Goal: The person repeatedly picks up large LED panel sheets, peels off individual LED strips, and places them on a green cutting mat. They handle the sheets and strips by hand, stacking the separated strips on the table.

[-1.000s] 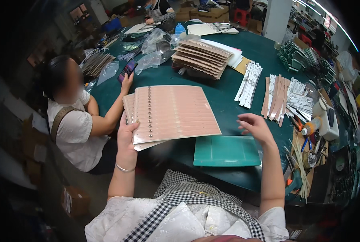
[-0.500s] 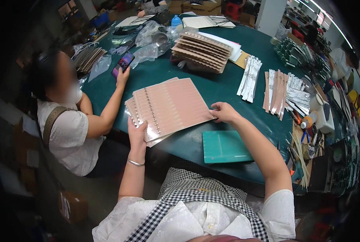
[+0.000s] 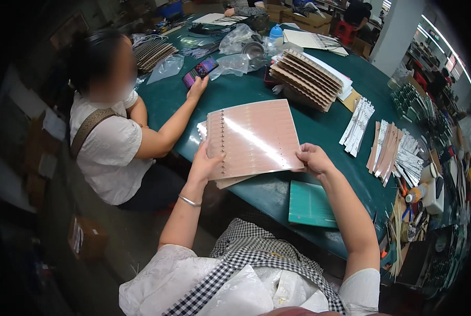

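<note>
A large pinkish-brown sheet with a row of holes down its left side and fine scored rows is held over a dark green table. My left hand grips its lower left edge, where more sheets lie under it. My right hand holds the lower right corner. A small green cutting mat lies just under my right forearm.
A person in a white top sits at my left with a hand by a phone. A fanned stack of brown sheets lies further back. White and brown strips lie at the right, with tools near the right edge and plastic bags at the back.
My right hand came off the table and took the sheet's right corner. The stack now sits higher and flatter between both hands, turned more squarely toward me.
</note>
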{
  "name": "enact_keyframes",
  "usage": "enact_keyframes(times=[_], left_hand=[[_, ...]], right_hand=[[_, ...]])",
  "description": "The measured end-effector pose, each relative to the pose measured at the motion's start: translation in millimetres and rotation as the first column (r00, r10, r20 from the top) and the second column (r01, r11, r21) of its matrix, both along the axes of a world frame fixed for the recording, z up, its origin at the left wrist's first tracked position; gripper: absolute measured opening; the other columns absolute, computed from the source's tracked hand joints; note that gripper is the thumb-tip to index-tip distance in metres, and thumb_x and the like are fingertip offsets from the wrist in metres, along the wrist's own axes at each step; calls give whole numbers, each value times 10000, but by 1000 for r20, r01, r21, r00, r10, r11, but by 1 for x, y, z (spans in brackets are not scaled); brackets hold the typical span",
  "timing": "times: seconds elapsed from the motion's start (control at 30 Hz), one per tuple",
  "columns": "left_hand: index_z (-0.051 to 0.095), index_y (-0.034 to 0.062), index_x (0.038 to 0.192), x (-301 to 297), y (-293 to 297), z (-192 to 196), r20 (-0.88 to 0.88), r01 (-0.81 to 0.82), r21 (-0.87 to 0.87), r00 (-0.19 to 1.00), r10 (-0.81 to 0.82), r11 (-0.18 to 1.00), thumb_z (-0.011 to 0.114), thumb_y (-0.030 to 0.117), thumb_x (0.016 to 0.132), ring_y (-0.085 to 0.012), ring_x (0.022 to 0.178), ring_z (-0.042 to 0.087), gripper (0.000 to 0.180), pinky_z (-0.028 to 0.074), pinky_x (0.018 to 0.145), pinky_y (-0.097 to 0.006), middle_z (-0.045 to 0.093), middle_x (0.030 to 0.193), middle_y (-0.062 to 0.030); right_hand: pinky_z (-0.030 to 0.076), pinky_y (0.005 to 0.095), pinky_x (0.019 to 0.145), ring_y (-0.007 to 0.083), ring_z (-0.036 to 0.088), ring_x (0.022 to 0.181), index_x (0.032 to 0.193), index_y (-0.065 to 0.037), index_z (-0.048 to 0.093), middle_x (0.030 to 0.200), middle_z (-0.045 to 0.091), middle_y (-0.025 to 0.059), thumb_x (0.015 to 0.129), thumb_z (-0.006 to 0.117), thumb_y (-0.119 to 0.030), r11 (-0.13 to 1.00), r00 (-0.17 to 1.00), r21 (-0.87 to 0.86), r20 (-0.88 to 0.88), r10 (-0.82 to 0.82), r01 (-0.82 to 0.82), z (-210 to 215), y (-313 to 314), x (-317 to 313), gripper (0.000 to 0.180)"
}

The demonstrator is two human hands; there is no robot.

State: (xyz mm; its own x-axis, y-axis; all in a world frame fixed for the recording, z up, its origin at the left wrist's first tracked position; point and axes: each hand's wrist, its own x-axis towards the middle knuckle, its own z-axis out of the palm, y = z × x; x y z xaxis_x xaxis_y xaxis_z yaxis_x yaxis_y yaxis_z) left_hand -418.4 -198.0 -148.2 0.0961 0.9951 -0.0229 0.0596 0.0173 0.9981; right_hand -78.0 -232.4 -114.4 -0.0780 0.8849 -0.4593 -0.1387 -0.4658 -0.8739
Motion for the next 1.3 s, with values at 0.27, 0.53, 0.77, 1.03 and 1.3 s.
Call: enact_keyframes(times=[0.27,0.53,0.77,1.03,1.3], left_hand=[[196,-13,1444,-4,-27,48,-115,-176,176,973,198,968,717,152,808,-281,1331,315,839,312,1062,-376,288,1457,-215],[162,-6,1459,53,-49,88,213,93,233,966,-144,968,708,210,837,-283,1311,339,855,321,1043,-374,216,1489,-200],[171,-31,1443,134,-38,117,530,472,99,720,-448,876,702,189,841,-231,1238,455,832,388,992,-319,399,1393,-151],[450,-13,1264,172,-65,100,465,650,20,666,-583,759,703,61,806,-194,1083,570,528,451,938,-335,580,1195,-123],[351,-16,1360,204,-47,104,291,518,156,789,-541,841,676,92,835,-220,1183,480,627,438,944,-342,449,1339,-167]], right_hand=[[533,278,640,163,638,724,986,-40,472,831,637,102,915,532,-78,957,996,281,-72,-61,79,56,-47,-8,100],[364,139,530,6,518,620,1045,-66,476,794,622,-11,915,555,-51,769,920,513,-127,-371,381,93,-132,45,153],[453,172,619,58,595,712,1051,-49,476,820,641,25,914,545,-50,624,829,618,-82,-554,478,97,-197,106,154],[485,203,663,98,631,771,1084,-40,488,892,665,65,917,571,-107,680,848,546,-115,-518,490,69,-233,139,198],[510,239,736,113,643,830,1127,22,468,921,679,111,875,601,-11,431,700,652,-223,-678,624,90,-224,120,287]])
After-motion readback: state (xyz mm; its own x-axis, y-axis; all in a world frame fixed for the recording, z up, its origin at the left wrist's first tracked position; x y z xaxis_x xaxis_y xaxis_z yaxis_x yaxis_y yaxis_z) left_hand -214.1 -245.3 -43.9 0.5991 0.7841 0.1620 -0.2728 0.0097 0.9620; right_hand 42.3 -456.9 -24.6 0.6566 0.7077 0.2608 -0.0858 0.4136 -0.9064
